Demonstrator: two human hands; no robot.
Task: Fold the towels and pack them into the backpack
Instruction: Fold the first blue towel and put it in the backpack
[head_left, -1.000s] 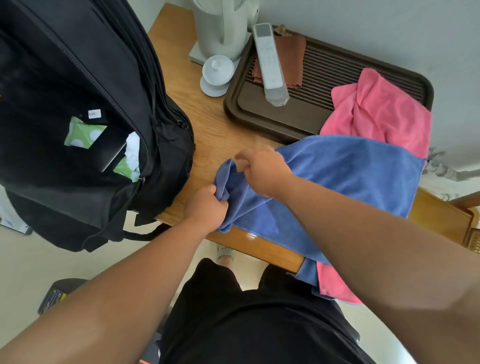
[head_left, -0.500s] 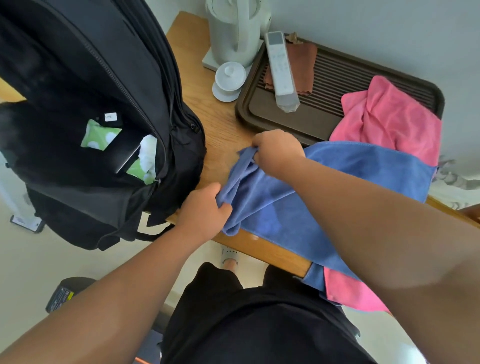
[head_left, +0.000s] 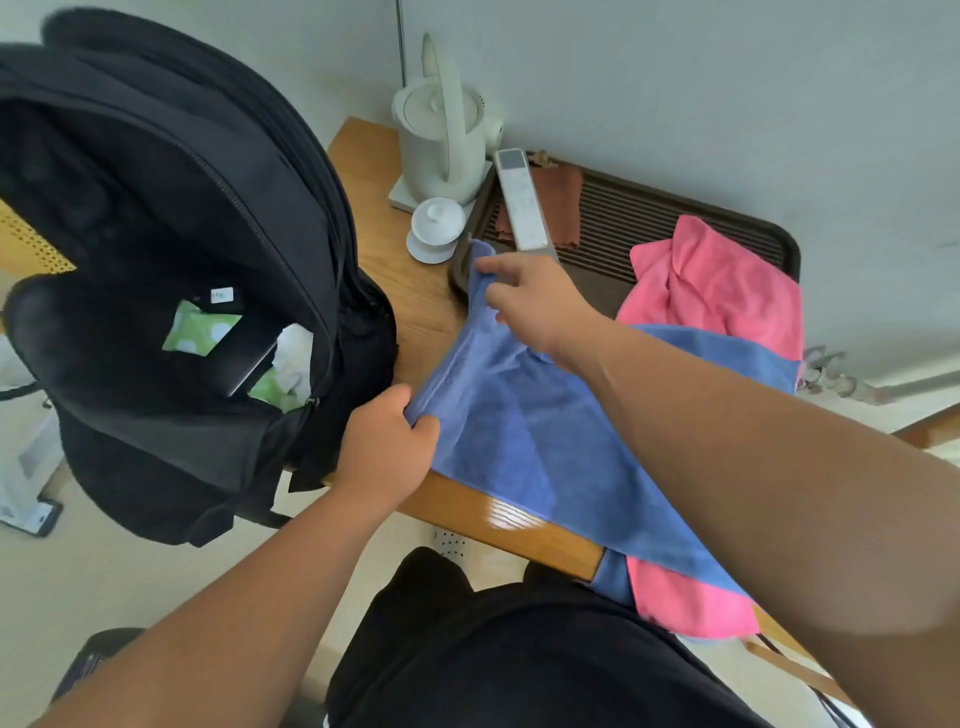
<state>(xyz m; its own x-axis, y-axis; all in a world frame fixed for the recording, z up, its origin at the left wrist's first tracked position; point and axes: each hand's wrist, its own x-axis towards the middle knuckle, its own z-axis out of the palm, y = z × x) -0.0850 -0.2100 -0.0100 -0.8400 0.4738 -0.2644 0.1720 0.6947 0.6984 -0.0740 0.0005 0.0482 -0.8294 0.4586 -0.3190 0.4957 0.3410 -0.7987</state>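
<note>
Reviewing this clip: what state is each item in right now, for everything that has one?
backpack, unzipped, main compartment gaping.
blue towel, unfolded, draped over table edge.
pink towel, unfolded, crumpled beneath the blue towel.
left hand, grips blue towel's near corner.
right hand, pinches its far corner.
kettle, lid shut.
lidded cup, lid on.

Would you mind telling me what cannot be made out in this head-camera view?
Pink towel: head view, its middle lies under the blue towel.
Blue towel: head view, the right forearm crosses it and hides part of it.
Backpack: head view, interior too dark beyond the green-and-white packets; the left edge crops it.
White label inside: head view, too small to read.
</note>
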